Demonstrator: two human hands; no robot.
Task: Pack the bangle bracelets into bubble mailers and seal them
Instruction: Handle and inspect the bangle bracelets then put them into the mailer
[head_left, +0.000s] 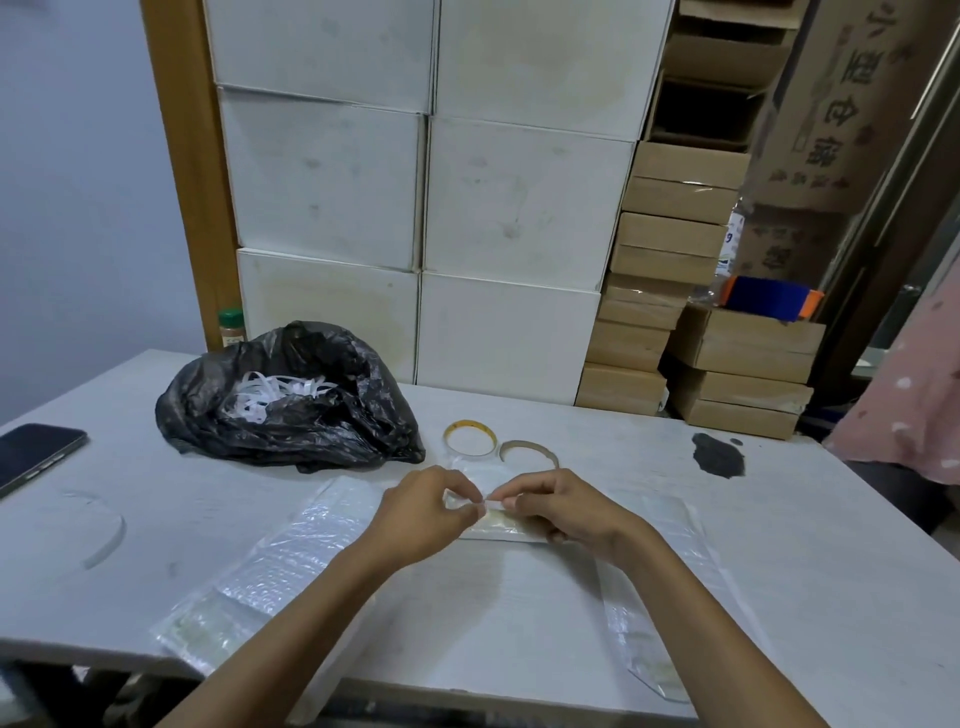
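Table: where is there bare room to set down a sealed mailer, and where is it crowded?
Bare: the strip between the grey bangle and the dark stain, and the table at its right side, beyond the right mailer stack. Crowded: the middle, where left hand and right hand pinch a mailer, and the black bag.

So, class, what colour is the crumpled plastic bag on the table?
Black; the crumpled plastic bag shows best in the head view.

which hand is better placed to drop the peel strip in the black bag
Left, probably. The left hand pinches the strip, and the black bag lies to that side; the right hand would have to cross over, and it holds the mailer.
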